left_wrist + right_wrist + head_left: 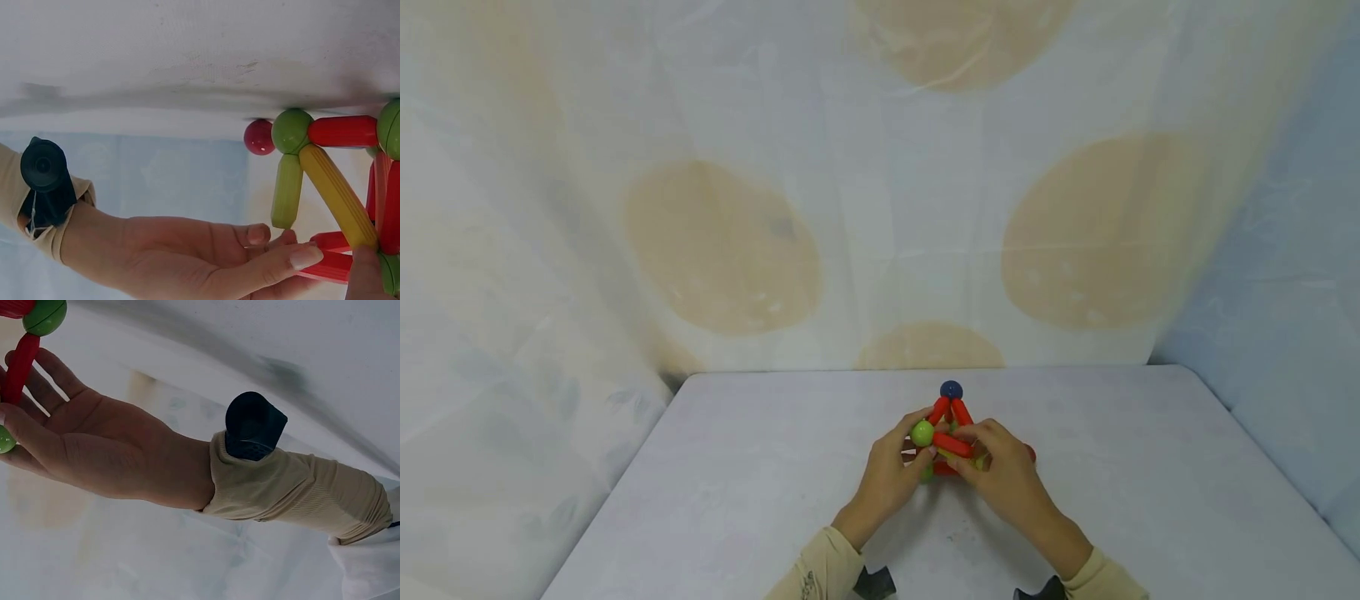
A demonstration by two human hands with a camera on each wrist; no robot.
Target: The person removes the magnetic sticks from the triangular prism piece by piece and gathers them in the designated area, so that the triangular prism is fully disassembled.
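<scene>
My grip is two-handed: my left hand [887, 475] curls its fingertips onto the left side of the small frame of plastic rods and balls [950, 433], thumb near the green plastic ball [922, 432], while my right hand [1003, 475] pinches the red plastic rod [952, 444] that runs across the front. Both hands are closed on the frame, not merely resting beside it.

The frame stands on the pale grey tabletop [715, 500], just below the middle of the head view, with a dark blue ball [951, 389] at its peak and two red rods sloping down from it. In the left wrist view, at the right of the frame, I see a yellow ribbed rod [337, 194], a light green rod [287, 190] and a crimson ball [259, 137] joined at a green ball [292, 130].

I judge the frame light and each piece stiff, smooth and a little slippery, but the joints look like the weak spot: rods meet balls end-on and would likely pop apart under a twist or squeeze. I would hold it low, by the rods near the base balls, with gentle, even pressure.

No container shows in any view. A spotted cream cloth backdrop [880, 167] hangs behind the tabletop.
</scene>
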